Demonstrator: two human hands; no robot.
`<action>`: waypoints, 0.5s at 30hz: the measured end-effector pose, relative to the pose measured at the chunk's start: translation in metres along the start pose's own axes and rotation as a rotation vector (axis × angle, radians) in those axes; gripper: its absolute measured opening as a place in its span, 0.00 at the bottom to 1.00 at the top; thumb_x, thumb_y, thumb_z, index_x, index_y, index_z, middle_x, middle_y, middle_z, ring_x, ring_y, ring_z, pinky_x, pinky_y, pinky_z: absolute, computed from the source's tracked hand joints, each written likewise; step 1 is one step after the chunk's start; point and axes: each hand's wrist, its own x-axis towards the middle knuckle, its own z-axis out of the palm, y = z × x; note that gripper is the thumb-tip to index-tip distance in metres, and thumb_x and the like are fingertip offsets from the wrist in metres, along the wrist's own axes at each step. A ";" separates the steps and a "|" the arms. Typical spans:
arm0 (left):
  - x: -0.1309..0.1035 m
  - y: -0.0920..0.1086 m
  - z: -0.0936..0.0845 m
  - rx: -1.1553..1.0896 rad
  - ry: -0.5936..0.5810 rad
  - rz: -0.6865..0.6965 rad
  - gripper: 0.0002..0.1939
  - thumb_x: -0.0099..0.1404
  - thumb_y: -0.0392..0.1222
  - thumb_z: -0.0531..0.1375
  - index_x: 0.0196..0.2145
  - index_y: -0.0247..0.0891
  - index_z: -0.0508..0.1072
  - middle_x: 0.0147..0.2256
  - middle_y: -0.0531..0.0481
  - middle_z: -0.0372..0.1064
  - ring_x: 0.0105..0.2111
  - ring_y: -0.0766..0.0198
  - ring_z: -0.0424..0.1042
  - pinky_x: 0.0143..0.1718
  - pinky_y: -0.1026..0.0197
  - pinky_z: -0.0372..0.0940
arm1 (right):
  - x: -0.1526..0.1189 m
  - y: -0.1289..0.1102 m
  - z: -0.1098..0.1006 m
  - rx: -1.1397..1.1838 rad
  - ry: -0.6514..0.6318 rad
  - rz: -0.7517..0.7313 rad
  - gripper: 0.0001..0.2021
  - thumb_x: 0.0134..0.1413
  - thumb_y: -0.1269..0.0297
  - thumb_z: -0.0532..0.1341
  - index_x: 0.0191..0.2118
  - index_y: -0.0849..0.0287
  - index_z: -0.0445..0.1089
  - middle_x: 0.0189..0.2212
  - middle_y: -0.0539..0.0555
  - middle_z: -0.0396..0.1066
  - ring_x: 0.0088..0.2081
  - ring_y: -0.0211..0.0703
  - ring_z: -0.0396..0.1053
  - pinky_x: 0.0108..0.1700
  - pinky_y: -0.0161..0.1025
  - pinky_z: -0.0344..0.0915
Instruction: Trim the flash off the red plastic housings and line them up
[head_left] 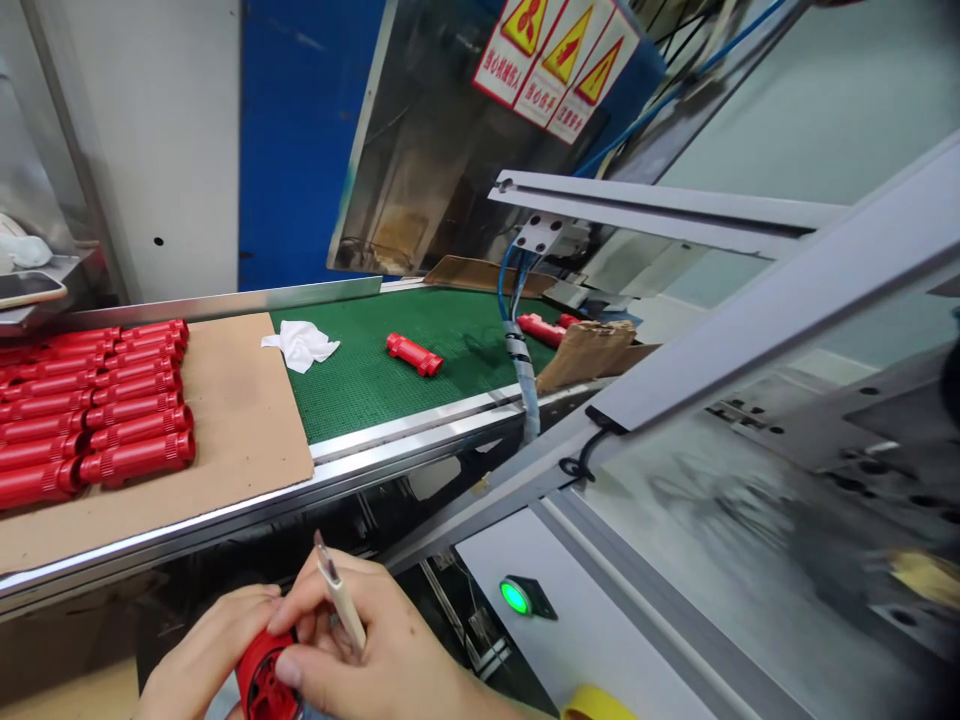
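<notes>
At the bottom of the view, my left hand [199, 655] is closed around a red cylindrical plastic part [264, 685]. Its end, with openings inside, faces up. My right hand [397, 635] grips a small knife-like tool [345, 605] with a pale handle and a dark metal tip pointing upward. The right thumb and index finger also touch the rim of the red part. Both hands are close together below the conveyor's front edge. The lower body of the held part is hidden by the fingers and the frame's edge.
Rows of red tubes [142, 430] lie on cardboard [240, 410] at left. On the green conveyor belt [345, 390] are a white cloth [302, 345] and one red tube [414, 355]. A metal frame [675, 330] slants across the right, above a lit green button [515, 597].
</notes>
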 end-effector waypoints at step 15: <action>0.004 0.018 -0.004 0.317 0.443 -0.058 0.32 0.59 0.31 0.54 0.58 0.48 0.46 0.45 0.46 0.57 0.44 0.56 0.58 0.44 0.56 0.54 | -0.006 0.035 0.004 -0.112 0.001 -0.075 0.19 0.34 0.71 0.65 0.39 0.59 0.66 0.34 0.52 0.58 0.29 0.35 0.60 0.29 0.32 0.60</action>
